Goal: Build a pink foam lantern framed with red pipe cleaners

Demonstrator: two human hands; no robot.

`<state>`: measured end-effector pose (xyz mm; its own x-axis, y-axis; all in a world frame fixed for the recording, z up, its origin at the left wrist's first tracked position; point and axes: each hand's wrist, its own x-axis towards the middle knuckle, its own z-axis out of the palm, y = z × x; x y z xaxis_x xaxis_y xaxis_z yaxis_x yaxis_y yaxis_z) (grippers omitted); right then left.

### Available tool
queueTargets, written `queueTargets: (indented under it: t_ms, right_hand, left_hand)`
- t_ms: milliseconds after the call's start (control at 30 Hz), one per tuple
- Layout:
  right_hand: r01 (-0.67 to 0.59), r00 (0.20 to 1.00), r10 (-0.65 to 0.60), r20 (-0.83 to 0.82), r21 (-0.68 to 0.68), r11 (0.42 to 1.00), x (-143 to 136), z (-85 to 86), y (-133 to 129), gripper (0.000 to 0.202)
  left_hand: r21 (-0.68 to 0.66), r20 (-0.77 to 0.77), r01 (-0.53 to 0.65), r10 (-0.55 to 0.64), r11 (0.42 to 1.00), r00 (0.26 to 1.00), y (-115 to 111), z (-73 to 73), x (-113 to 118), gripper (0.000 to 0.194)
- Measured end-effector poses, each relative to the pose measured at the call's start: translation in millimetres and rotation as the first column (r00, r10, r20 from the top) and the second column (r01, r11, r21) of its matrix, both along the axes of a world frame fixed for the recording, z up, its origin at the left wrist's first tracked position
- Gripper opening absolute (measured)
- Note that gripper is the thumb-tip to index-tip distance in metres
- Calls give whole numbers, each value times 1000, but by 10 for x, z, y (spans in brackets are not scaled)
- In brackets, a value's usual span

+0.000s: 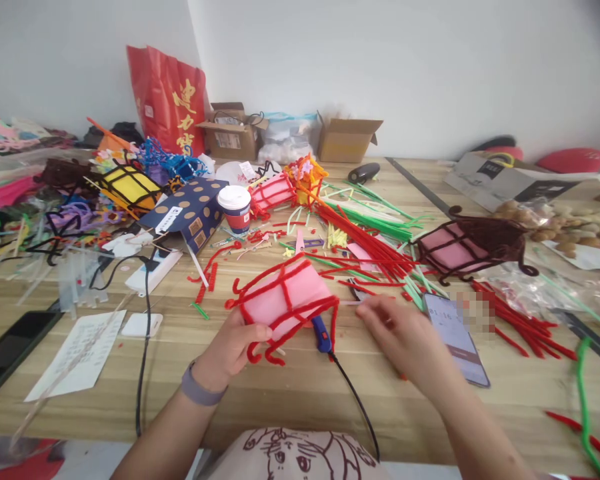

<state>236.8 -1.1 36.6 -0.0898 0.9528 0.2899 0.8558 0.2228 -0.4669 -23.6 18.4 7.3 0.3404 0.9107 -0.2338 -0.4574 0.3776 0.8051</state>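
My left hand (237, 343) grips a lantern (305, 291) with pink panels and a frame of red pipe cleaners, held tilted above the table. Its thumb presses on the lantern's lower edge, and red curls stick out at the corners. Behind the lantern, partly hidden, lies a blue hot glue gun (323, 335) with a black cord. To the right, my right hand (397, 333) is low over the table, fingers curled and fingertips together beside a dark, partly hidden tool (357, 291). A thin pale strip (349, 303) ends at those fingertips; whether they pinch it is unclear.
Red pipe cleaners (380, 250) spread behind my hands. A phone (455, 340) lies right, below a brown-framed lantern (473, 247). A lidded paper cup (235, 208) stands near a dotted blue box (185, 210). A black cable (147, 347) crosses the left side.
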Motion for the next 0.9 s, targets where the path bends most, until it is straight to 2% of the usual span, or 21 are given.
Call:
queueTargets:
  t_ms: [67,167,233,300,433,533,567,600,667,733,800,900]
  right_hand:
    - [-46,995,59,82,-155,987,-102,-194,-55,25]
    - [6,970,57,236,-259,966,-359,-416,-53,28]
    - [85,952,14,305,-310,947,-507,-489,-7,26]
    - [138,951,-27,308,-347,928,-587,-519,45,21]
    - [91,994,-67,82,-342,935,-552,-549,91,8]
    - [35,959,-121,-256,-317,948,-463,-552,71,8]
    - [-25,903,-128,-410,-349,937,-438,-545,59,9]
    - [-115,811,-140,-568,-389,914,-416,-534,47,10]
    - [-308,551,-208,-808,-429,849,-377,-506,31,20]
    - [-427,327,-276,-904,-401,810,-336,-478,37,26]
    - [-469,217,-285,-934,-356,808,-278,-447,67,25]
    - [-477,158,-246,-956,-292,829,-167,-368,140,31]
  left_hand:
    - [12,-6,-15,15,1000,1000,-2,42,13,23]
    - [33,-30,-69,70,997,997,-15,125,37,12]
    - [36,-50,-77,79,996,996,-23,162,42,13]
    - [26,-60,-60,62,998,996,-26,169,32,17]
    - [5,-45,-101,102,995,994,-13,131,-10,16]
    - [12,-48,-175,175,985,983,0,120,-43,15]
    - [12,-56,-193,193,981,980,2,124,-53,15]
    - [11,-66,-209,209,978,976,2,129,-63,14]
    - [11,-92,-229,229,973,969,-2,137,-84,13]
    - [24,-124,-240,241,971,963,-8,134,-105,11]
    - [44,-145,-258,262,965,954,-11,118,-126,11]
    - [56,-160,-289,295,956,942,-5,82,-148,13]
